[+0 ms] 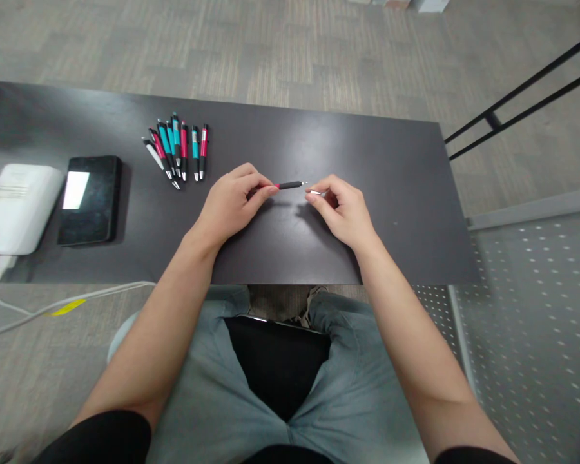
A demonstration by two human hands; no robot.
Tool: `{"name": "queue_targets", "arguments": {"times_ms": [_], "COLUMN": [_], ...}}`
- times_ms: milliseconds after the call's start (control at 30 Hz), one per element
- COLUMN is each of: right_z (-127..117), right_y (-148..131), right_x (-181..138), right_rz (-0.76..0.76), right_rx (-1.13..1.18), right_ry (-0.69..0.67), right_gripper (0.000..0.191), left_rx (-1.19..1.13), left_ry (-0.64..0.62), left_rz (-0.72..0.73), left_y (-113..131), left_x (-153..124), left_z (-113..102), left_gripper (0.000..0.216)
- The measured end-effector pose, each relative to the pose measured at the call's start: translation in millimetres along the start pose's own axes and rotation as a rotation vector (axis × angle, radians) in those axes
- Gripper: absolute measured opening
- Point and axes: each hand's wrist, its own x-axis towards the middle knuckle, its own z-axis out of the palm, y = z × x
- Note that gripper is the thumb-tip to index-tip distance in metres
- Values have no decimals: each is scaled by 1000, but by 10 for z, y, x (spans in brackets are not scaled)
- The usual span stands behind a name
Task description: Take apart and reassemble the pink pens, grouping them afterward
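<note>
My left hand rests on the dark table with its fingers closed round a pen that has a black grip and a red barrel; the tip points right. My right hand is just to the right of that tip, pinching a small silvery pen part between thumb and forefinger. A small gap separates the part from the pen's tip. Both forearms reach in from the bottom of the view.
Several red, teal and white pens lie in a fan at the back left of the table. A black phone and a white power bank with a white cable lie at the left end. Black metal bars stand at the right.
</note>
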Motion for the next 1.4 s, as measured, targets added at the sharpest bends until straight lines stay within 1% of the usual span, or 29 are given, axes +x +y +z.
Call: {"name": "queue_targets", "arguments": {"times_ms": [100,200,333,433,500,633,800,967,1100,1167,1267,1333,1400], "right_z": [2,-3,-9,8,43,183,432,618,645,632,615,605,583], "right_y": [16,30,37,-13,-78,-192,-203,-169,-139,-132,-141,-166,-205], "right_x": [-1,-1,17,59,98,172,273,398,455,459,442,421,390], "right_rz": [-4,9,63,88,69,24,-3,-3,-3,23,70,101,127], "right_rx": [-9,-23,-30,-12,-16,-43,-44,-49,-12,10,56,100,149], "right_ry": [-11,-27,-40,-48,-88,-182,-197,-238,-247,-248,-226,-186,-139], "right_gripper": [53,42,36,33,26,15,7,3,10,19,43,59,69], "left_rx": [7,27,41,74,80,30,5,28,13,6,-8,-14,-12], "left_ry": [16,97,190,206,212,212,233,236,245,240,227,212,175], "left_rz": [-37,-64,-83,-100,-119,-137,-133,-168,-161,-166,-164,-132,-83], "left_y": [-17,-42,-111,-152,-158,-128,-113,-175,-214,-219,-201,-167,-112], "left_x": [-11,-1,20,11,-3,-45,-150,-272,-308,-304,-285,-271,-255], "left_z": [-7,3,-4,-33,-56,-110,-221,-348,-403,-411,-397,-375,-348], "left_gripper": [37,38,47,52,53,52,55,53,49,47,37,26,17]}}
